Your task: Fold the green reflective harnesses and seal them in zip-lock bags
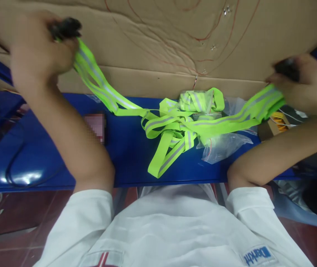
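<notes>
Raised at the upper left, my left hand (45,52) is closed round one end of a neon yellow-green reflective strap (99,79), where a black plastic piece, probably a buckle (66,29), sticks out. At the right, my right hand (311,83) grips another strap stretch (241,115) beside a second black piece (287,68). Motion blurs both hands. Between them the straps sag into a loose, looped heap (172,128) with grey reflective stripes. Whether both ends belong to one strap, I cannot tell.
Behind the heap lie clear plastic bags (222,146) and a packed bundle of similar strap (194,101) on the blue table (130,159). A phone-like object (95,128) lies near my left forearm. Cardboard (152,48) with red wires stands behind; a small box (275,126) is at right.
</notes>
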Available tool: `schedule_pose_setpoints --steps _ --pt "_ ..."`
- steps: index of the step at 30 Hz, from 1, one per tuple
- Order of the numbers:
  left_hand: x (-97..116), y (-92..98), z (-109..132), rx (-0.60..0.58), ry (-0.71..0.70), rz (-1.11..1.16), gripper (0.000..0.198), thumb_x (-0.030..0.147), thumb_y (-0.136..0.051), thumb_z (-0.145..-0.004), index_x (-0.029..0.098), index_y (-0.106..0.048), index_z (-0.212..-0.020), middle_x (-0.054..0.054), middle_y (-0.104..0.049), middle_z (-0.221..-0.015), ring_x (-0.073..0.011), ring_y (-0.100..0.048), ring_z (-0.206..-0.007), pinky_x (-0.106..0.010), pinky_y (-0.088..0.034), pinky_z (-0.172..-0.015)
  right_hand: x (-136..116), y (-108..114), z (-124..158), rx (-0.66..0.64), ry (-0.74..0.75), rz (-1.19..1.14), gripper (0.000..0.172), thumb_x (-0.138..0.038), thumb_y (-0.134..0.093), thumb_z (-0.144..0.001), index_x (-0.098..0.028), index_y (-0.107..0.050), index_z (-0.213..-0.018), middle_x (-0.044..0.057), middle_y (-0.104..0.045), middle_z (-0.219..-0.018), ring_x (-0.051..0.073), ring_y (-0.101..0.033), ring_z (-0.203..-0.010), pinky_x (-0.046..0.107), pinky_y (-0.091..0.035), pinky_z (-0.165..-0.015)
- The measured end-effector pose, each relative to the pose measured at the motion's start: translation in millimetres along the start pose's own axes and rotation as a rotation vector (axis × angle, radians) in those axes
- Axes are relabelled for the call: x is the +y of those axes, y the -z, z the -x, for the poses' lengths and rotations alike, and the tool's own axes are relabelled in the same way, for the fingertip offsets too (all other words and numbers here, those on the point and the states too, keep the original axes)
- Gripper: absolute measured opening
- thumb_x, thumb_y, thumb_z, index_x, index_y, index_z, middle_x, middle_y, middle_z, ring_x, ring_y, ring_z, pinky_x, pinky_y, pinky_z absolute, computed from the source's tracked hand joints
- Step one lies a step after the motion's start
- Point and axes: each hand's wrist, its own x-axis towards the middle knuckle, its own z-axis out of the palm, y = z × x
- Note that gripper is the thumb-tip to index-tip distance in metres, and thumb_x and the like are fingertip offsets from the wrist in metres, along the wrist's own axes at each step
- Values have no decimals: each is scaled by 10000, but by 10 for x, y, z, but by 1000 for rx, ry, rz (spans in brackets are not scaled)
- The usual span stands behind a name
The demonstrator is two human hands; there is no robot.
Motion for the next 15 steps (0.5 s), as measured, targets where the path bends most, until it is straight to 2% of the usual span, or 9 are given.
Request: schedule_pose_setpoints --steps 1,2,3,5,7,9,12,15 --pt "160 44 66 -79 59 11 477 392 -424 -1034 196 -534 -1455 42 -622 -1431 -198 -595 -1225 -393 -529 -1169 -167 -96 -41 -172 28 75 310 -543 -682 -953 -347 -767 -1179 48 -781 -926 180 -600 -652 442 -425 -640" --pt "321 77 131 -116 41 35 457 368 -412 -1050 226 -521 -1470 41 -610 -1449 -188 -582 -1225 -391 -509 -1179 -349 -196 -77 -312 69 105 294 -499 -601 -1012 -342 -750 -1211 71 -787 -981 193 -624 -691 448 -448 -666" --pt "476 99 189 -163 -32 78 431 362 -425 -1053 225 -533 -1447 24 -642 -1401 -185 -589 -1182 -377 -523 -1139 -535 -297 -105 -380 127 115 320 -502 -576 -1022 -338 -734 -1246 91 -785 -1044 221 -658 -774 463 -469 -712" --pt "747 105 286 -234 -299 210 386 289 -525 -1003 199 -589 -1373 -20 -687 -1301 -193 -610 -1089 -359 -535 -1052 -875 -487 -132 -493 268 65 407 -552 -525 -1023 -328 -692 -1320 111 -758 -1221 294 -691 -1026 520 -501 -859" --pt "956 78 366 -275 -534 345 366 231 -565 -958 192 -622 -1318 -34 -705 -1247 -192 -624 -1047 -339 -524 -997 -1129 -637 -116 -550 379 -18 435 -577 -507 -1000 -354 -659 -1341 88 -707 -1363 349 -642 -1216 611 -458 -996" --pt "1111 41 442 -275 -651 426 346 229 -560 -953 218 -634 -1290 -21 -714 -1235 -190 -632 -1063 -331 -509 -989 -1289 -730 -69 -549 438 -84 403 -549 -484 -988 -380 -650 -1315 62 -707 -1360 364 -614 -1253 670 -403 -1049" --pt "1257 0 532 -232 -675 425 324 247 -572 -933 259 -650 -1247 -20 -728 -1214 -221 -642 -1085 -366 -507 -990 -1394 -774 5 -497 471 -143 372 -477 -422 -990 -391 -645 -1275 49 -711 -1309 348 -590 -1248 676 -372 -1063" --pt "1311 -23 565 -208 -609 344 354 222 -557 -908 266 -656 -1245 -56 -727 -1217 -283 -654 -1121 -430 -513 -984 -1428 -776 35 -497 434 -197 319 -488 -501 -934 -417 -652 -1206 31 -712 -1253 346 -576 -1204 660 -355 -1083"
